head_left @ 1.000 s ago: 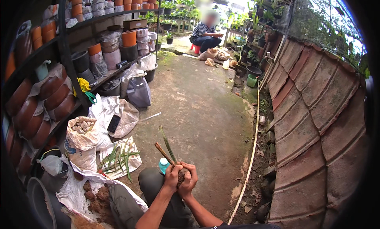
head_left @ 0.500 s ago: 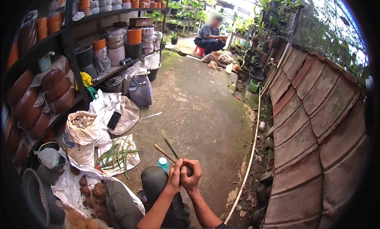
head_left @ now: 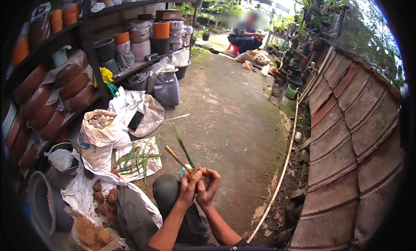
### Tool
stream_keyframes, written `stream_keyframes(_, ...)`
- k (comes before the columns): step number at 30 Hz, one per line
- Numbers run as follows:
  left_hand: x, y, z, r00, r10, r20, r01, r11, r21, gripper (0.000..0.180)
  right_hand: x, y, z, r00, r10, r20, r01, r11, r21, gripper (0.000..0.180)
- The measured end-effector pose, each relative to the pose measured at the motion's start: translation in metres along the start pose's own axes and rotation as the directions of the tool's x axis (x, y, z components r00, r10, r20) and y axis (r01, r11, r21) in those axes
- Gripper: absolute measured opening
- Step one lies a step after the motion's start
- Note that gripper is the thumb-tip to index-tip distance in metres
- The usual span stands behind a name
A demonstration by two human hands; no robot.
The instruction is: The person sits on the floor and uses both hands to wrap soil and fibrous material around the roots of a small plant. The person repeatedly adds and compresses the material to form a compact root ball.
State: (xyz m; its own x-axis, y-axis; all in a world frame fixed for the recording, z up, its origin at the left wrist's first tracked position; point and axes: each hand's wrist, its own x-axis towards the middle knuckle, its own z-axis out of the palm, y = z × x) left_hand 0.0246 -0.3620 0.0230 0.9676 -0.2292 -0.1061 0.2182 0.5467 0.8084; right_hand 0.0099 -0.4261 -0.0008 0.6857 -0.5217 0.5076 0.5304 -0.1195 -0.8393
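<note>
Above my knees, both hands cup a plant with a brown clump of fibre [head_left: 202, 179] around its base. My left hand [head_left: 188, 190] wraps the clump's left side, thumb along it. My right hand [head_left: 209, 189] curls round the other side, its fingers meeting over the top. Two stems rise from the clump: a dry brown cane [head_left: 174, 155] tilting left and a green cut stem [head_left: 183, 145] standing steeper. The clump's underside is hidden by my palms. Just behind the hands shows a bit of a turquoise bottle [head_left: 185, 167].
At my left lie brown fibre clumps [head_left: 106, 202] on a white sack, cut green leaves [head_left: 138, 159], a sack of stones [head_left: 100, 122] and a phone [head_left: 135, 120]. Pot-filled shelves [head_left: 147, 60] line that side. A pale pipe [head_left: 277, 186] runs along the right. A person [head_left: 246, 34] squats far off.
The view has swung slightly left and down. My fingers have shifted around the clump, so more of its brown fibre shows. The bottle is now mostly hidden behind my hands.
</note>
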Motion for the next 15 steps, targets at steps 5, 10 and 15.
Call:
stream_keyframes(5, -0.01, 0.035, -0.013, 0.999, 0.044, -0.012, -0.045, 0.984, -0.171, 0.023, 0.033, -0.04, 0.02, 0.959, -0.13, 0.25, 0.094, 0.984, 0.152, 0.04)
stream_keyframes(10, -0.022, 0.08, -0.027, 0.964, 0.214, -0.158, -0.244, 0.948, -0.204, 0.031, 0.04, -0.065, 0.078, 0.943, -0.109, 0.313, 0.027, 0.966, 0.257, 0.031)
stream_keyframes(15, -0.051, 0.119, -0.083, 0.785, 0.422, -0.453, -0.449, 0.892, 0.054, 0.035, 0.005, -0.069, 0.16, 0.782, 0.052, 0.621, -0.26, 0.933, 0.25, 0.031)
